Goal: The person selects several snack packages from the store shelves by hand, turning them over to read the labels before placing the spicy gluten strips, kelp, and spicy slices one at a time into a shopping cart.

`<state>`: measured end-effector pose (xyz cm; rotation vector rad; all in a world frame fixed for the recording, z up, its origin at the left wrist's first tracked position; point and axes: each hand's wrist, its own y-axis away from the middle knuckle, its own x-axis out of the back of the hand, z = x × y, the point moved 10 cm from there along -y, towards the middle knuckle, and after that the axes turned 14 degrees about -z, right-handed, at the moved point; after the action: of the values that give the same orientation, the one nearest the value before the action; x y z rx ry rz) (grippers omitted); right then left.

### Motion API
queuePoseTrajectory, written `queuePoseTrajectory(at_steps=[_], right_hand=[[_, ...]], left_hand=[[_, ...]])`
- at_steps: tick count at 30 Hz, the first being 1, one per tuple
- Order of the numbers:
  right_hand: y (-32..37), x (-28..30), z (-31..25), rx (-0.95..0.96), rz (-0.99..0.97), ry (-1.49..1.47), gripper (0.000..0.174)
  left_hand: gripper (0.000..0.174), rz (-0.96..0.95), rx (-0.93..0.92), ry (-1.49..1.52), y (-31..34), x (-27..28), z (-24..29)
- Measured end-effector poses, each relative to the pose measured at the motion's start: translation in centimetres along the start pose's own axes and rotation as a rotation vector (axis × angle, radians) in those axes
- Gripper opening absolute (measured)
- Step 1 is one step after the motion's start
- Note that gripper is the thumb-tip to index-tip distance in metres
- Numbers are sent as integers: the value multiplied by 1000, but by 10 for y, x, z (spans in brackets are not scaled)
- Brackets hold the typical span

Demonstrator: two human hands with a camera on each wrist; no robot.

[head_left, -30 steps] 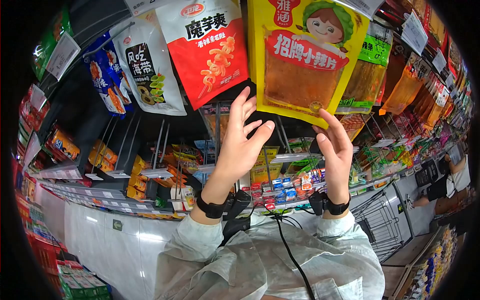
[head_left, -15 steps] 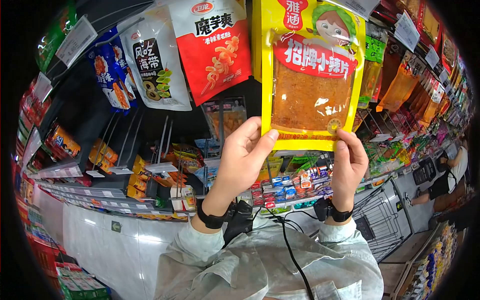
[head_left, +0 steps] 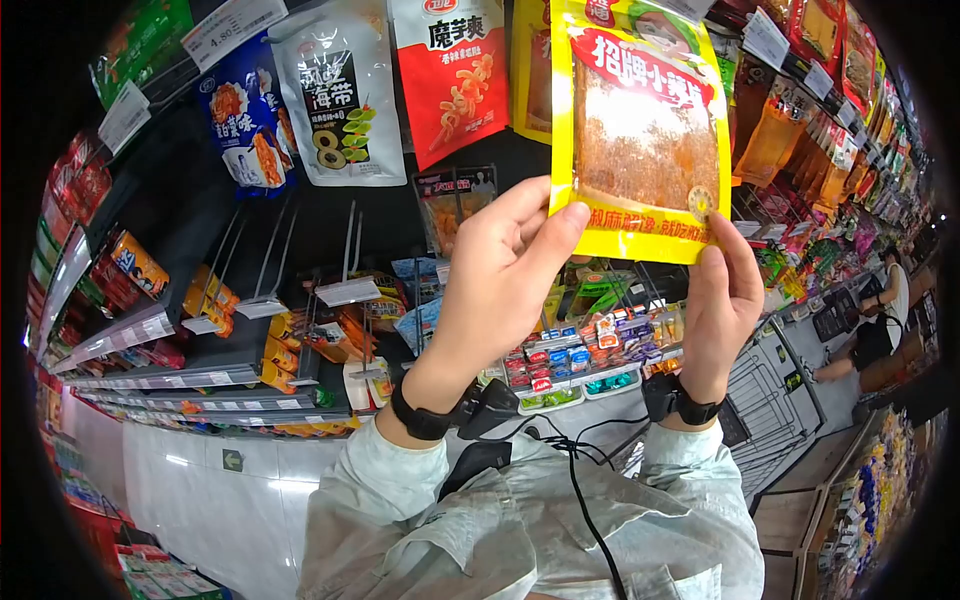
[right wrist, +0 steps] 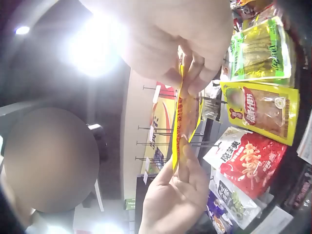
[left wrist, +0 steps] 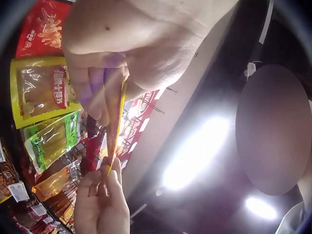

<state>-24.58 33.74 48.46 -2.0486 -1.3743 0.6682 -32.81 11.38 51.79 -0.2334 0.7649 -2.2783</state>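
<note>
A yellow snack packet (head_left: 640, 130) with a clear window and red label is held up before the hanging display. My left hand (head_left: 505, 270) pinches its lower left edge between thumb and fingers. My right hand (head_left: 722, 295) pinches its lower right corner. In the left wrist view the packet (left wrist: 115, 129) shows edge-on between my left hand (left wrist: 105, 78) above and my right hand (left wrist: 100, 202) below. In the right wrist view the packet (right wrist: 185, 117) runs edge-on from my right hand (right wrist: 187, 58) down to my left hand (right wrist: 175, 195).
Hanging bags fill the pegs: a red-and-white one (head_left: 450, 70), a white seaweed one (head_left: 335, 95), a blue one (head_left: 245, 125). Bare metal pegs (head_left: 345, 250) jut out below. Shelves of small snacks (head_left: 570, 365) run lower. A wire cart (head_left: 765, 395) stands right, a person (head_left: 880, 325) beyond.
Both hands went from open beneath the hanging yellow packet to pinching its bottom edge. The packet has risen and shifted right in view as the head tilted.
</note>
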Motion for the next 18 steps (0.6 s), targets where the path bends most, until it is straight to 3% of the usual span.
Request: queuePoseTrajectory(at_steps=[10,18], right_hand=[[27,5,-32,1,-18,22,28],[70,-4,-5,-130,-164,-29,22]], left_hand=[[26,-59,41,110,24,-18,2],[26,-50,156,75,77,-8,-32]])
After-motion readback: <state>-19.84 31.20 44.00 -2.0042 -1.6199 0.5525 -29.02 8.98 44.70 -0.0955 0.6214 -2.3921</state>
